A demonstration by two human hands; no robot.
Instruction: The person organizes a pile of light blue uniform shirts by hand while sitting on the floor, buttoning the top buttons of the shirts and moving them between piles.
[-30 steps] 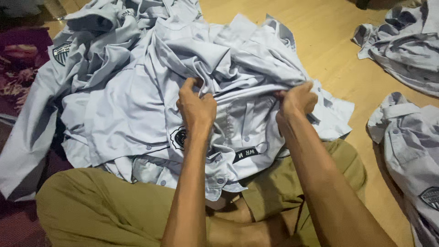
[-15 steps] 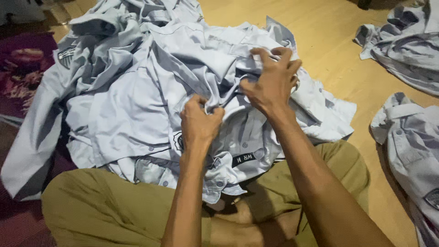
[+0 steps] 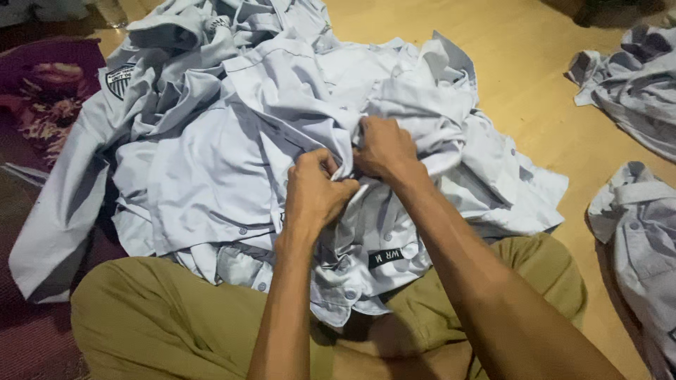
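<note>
Hands now meet, left hand (image 3: 317,190) and right hand (image 3: 384,148) pinching shirt (image 3: 232,162) (both grips closed).

Olive-green trousers (image 3: 176,317) of soft cloth are worn on both legs. The arms are bare, with no sleeves seen. No ring, watch or glove is seen on the left hand (image 3: 313,193) or the right hand (image 3: 384,148).
</note>
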